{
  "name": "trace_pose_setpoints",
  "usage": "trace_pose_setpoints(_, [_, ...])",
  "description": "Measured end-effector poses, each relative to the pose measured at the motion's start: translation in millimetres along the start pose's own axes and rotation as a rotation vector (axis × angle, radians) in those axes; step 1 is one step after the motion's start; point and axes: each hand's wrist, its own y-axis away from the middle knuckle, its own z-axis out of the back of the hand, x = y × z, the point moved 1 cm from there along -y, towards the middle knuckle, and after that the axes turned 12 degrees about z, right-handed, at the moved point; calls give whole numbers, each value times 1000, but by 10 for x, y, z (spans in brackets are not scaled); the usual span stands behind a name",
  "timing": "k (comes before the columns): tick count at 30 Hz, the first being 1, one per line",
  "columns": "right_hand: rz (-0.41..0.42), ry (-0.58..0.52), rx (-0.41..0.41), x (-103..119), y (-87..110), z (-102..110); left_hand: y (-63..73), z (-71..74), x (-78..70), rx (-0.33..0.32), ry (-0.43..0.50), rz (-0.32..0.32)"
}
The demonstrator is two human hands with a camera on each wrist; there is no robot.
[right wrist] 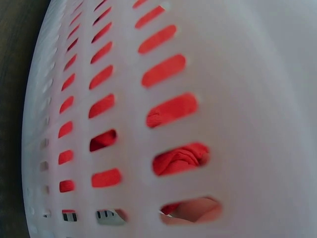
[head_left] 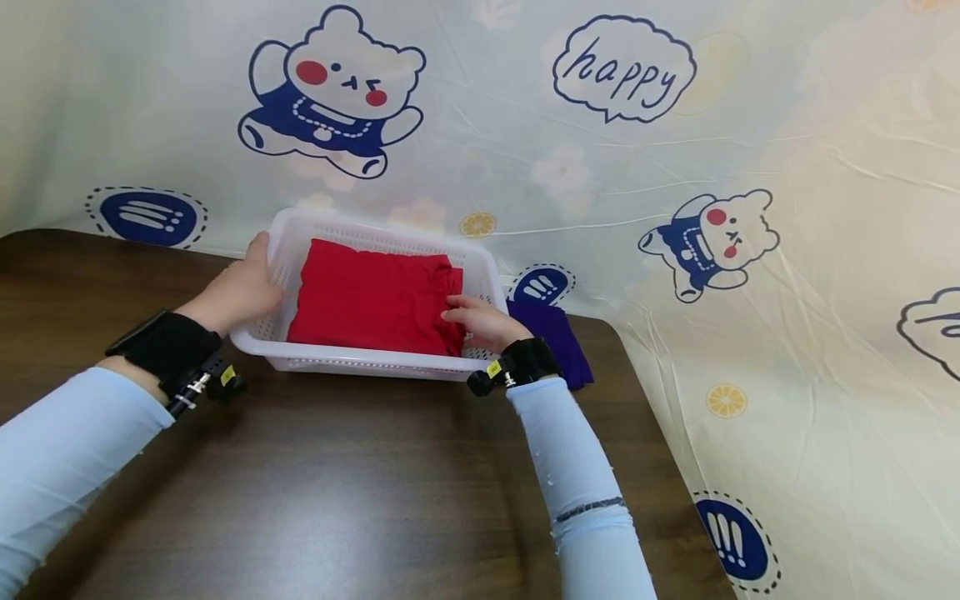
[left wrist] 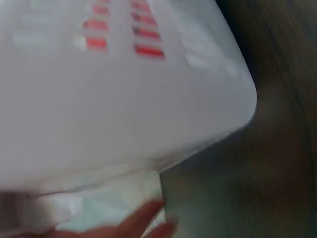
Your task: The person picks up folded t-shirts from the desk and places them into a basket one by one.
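Note:
A white plastic basket (head_left: 352, 358) with slotted walls stands at the far side of the table. Inside it lies a folded red cloth (head_left: 367, 296), bunched at its right end. My left hand (head_left: 243, 287) grips the basket's left end at the rim; its fingertips (left wrist: 148, 210) show blurred past the basket in the left wrist view. Reaching over the right front rim, my right hand (head_left: 483, 323) touches the bunched end of the red cloth with its fingers extended. Through the slots in the right wrist view, part of that hand (right wrist: 198, 209) shows beside the cloth.
A folded dark purple cloth (head_left: 551, 337) lies on the dark wooden table (head_left: 300, 475), just right of the basket and partly behind my right wrist. Behind the table hangs a pale printed sheet (head_left: 495, 125) with cartoon bears, close against the basket's back.

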Motion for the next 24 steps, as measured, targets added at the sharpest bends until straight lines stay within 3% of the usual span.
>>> trace_pose_setpoints(3, [3,-1,-5,15,10,-9,7,15,31,48,38,21])
trace_pose_setpoints(11, [21,-58,-37,16,-8,24,31,5,12,28,46,35])
trace_pose_setpoints(18, [94,-274,-53,56,25,124,50,1,-13,26,37,48])
trace_pose_setpoints(24, [211,-452,-76,123,142,339,60,8,-5,27,37,37])
